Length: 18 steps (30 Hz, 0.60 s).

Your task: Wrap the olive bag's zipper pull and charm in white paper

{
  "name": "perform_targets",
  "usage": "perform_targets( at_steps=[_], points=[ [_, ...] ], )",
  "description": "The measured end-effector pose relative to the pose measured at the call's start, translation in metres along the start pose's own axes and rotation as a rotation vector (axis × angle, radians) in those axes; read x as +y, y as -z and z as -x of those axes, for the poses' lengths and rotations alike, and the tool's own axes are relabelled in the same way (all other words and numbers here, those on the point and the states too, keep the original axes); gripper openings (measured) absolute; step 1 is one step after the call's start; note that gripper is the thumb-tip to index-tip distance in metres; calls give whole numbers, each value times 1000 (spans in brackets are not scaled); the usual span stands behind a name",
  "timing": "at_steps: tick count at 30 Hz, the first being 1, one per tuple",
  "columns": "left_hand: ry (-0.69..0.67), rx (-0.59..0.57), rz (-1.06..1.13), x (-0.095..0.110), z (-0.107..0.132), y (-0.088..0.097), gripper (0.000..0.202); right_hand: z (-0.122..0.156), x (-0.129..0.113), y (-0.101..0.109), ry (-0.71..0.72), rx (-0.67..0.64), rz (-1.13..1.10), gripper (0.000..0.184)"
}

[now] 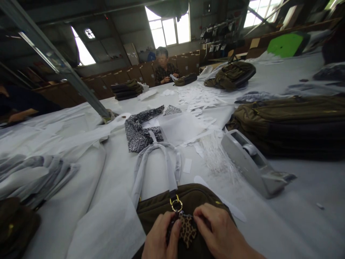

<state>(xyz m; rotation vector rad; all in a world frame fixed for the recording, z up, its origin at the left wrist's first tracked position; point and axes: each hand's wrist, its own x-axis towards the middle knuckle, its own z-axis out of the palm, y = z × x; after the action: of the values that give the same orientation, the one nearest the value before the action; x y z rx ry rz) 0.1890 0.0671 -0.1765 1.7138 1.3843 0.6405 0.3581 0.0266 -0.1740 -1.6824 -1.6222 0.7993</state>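
An olive-brown handbag [198, 192] lies on the white-covered table right before me, its paper-wrapped handles [142, 162] stretching away. From a gold ring [176, 205] on it hangs a leopard-print charm [188, 230]. My left hand [163, 235] pinches the charm's left side between thumb and fingers. On the other side, my right hand [217, 228] has its thumb and fingertips pressed together at the charm's right edge. The parts of the charm under my fingers are hidden.
A grey tape dispenser [253, 162] stands at the right, by a large olive bag [291, 126]. Black-and-white woven fabric [137, 133] and clear plastic strands [218, 154] lie ahead. Wrapped handles [35, 176] are at the left. A metal post [67, 68] rises there. A person [164, 68] sits across the table.
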Motion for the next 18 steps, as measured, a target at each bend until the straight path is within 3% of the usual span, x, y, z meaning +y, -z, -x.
perform_targets(
  at_steps=[2, 4, 6, 11, 18],
  points=[
    [-129, 61, -98, 0, 1, 3, 21, 1, 0, 1, -1, 0, 5, 17],
    [-151, 114, -95, 1, 2, 3, 22, 0, -2, 1, -12, 14, 8, 16],
    [-66, 120, -21, 4, 1, 4, 22, -1, -3, 2, -23, 27, 7, 16],
    [320, 8, 330, 10, -6, 11, 34, -7, -3, 1, -37, 34, -23, 16],
    [517, -169, 603, 5, -10, 10, 37, -14, -7, 0, -47, 39, -50, 15]
  ],
)
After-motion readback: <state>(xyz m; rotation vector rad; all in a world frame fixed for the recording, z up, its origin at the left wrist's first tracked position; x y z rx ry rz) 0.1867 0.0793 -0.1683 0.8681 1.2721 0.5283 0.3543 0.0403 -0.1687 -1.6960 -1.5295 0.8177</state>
